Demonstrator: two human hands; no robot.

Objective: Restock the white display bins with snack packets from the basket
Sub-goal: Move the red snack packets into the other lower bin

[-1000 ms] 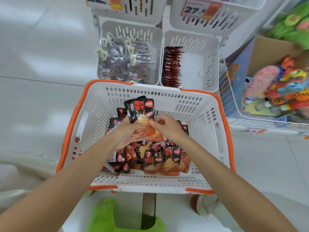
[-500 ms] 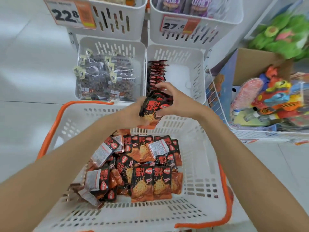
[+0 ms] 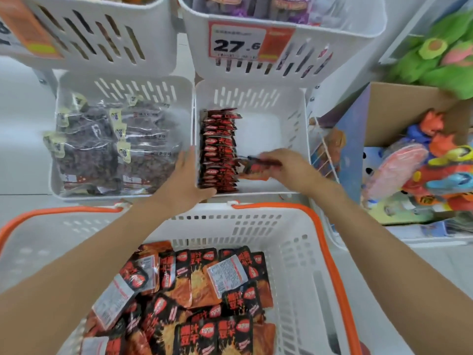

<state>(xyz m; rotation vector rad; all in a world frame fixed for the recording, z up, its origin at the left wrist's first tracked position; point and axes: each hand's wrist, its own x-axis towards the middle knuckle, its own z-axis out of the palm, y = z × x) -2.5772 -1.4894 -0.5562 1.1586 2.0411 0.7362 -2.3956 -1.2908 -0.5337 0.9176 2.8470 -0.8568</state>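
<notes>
My right hand [image 3: 284, 166] grips a small stack of red-and-black snack packets [image 3: 253, 170] low inside the lower right white display bin [image 3: 294, 139], beside the row of packets [image 3: 218, 152] standing along that bin's left wall. With straight fingers, my left hand [image 3: 185, 178] rests on the divide between the two lower bins, its thumb at the front end of the row. Below, the white basket with an orange rim [image 3: 330, 254] holds several more loose packets [image 3: 199, 298].
The lower left bin [image 3: 61, 180] holds clear bags of dark snacks [image 3: 112, 144]. Two upper bins overhang, one with a 27.6 price tag [image 3: 238, 44]. A cardboard box of colourful toys [image 3: 419, 160] stands to the right, green plush [image 3: 440, 52] above it.
Both hands lifted a stack of packets out of the basket and carried it forward into the lower right bin. My left hand let go and now rests open by the row.
</notes>
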